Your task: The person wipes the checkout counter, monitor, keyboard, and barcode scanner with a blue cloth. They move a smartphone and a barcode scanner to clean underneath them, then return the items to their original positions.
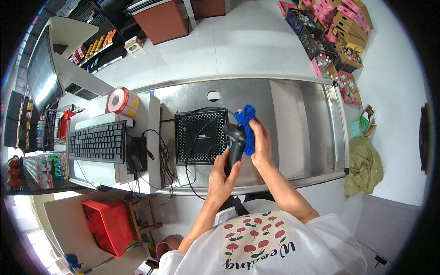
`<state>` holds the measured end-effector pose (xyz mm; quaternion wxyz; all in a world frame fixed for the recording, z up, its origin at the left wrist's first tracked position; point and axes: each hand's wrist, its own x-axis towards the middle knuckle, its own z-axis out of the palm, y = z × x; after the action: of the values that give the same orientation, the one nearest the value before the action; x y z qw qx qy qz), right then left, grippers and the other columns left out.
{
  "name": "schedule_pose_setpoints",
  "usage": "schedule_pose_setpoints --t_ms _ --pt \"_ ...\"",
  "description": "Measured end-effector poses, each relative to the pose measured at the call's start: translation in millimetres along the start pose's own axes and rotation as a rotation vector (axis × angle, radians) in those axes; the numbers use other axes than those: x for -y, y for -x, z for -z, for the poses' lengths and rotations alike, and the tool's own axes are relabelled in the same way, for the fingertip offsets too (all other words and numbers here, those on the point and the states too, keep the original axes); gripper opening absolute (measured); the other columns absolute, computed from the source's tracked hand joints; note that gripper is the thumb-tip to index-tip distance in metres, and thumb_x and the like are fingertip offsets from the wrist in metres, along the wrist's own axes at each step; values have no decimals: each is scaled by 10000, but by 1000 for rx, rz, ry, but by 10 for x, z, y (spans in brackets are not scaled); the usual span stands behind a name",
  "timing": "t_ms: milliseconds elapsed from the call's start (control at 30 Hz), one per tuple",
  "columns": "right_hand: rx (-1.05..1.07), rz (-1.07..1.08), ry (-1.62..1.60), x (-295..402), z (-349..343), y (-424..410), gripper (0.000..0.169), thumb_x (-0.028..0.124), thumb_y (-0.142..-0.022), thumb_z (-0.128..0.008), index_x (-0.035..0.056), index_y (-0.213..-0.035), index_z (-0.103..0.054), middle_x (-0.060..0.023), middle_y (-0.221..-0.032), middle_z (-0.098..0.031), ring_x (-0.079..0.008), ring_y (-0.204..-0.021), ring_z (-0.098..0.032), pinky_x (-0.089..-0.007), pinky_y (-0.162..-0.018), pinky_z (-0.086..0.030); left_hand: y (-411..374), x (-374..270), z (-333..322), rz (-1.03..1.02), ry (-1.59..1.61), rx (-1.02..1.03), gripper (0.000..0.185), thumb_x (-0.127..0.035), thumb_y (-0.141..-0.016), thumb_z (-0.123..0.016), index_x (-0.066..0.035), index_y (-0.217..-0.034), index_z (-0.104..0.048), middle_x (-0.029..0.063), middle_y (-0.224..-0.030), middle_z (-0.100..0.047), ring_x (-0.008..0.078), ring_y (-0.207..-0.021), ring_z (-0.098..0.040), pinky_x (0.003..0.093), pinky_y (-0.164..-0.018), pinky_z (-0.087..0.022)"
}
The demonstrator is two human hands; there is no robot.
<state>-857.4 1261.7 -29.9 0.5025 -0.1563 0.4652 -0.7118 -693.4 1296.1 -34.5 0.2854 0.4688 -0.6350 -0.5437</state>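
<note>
A black handheld barcode scanner (235, 144) is held by its handle in my left hand (221, 175), its head tilted up and to the left. My right hand (261, 142) grips a bunched blue cloth (248, 129) against or right beside the scanner's right side; whether the two touch is hard to tell. Below them lies a black perforated device box (202, 160) on the stainless steel counter (256, 92). Black cables (165, 151) run loosely over the counter to its left.
Left of the counter, a white stand carries a black keyboard (98, 141) and a roll of labels (122, 100) beside a monitor (44, 70). A red shopping basket (108, 227) is at lower left. Crates (314, 43) and cardboard boxes (347, 31) line the right wall near an olive cloth (364, 165).
</note>
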Motion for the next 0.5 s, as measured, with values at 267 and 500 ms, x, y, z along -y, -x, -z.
schedule_pose_setpoints --t_ms 267,500 --pt "273 719 1057 -94 62 220 342 111 -977 -604 136 -1297 -720 -125 -1647 -395 -370 -1553 -275 -513 -1243 -271 -154 67 -77 171 296 -43 496 -338 -1147 -384 29 -1447 -531 52 -970 -590 91 -762 -564 249 -610 -515" --pt "486 569 914 -191 154 610 330 95 -1024 -578 35 -1340 -653 -110 -1585 -489 -336 -1540 -328 -501 -1251 -293 -176 347 -41 69 392 -166 527 -308 -1145 -390 44 -1531 -455 135 -1323 -638 170 -1169 -600 292 -1016 -475"
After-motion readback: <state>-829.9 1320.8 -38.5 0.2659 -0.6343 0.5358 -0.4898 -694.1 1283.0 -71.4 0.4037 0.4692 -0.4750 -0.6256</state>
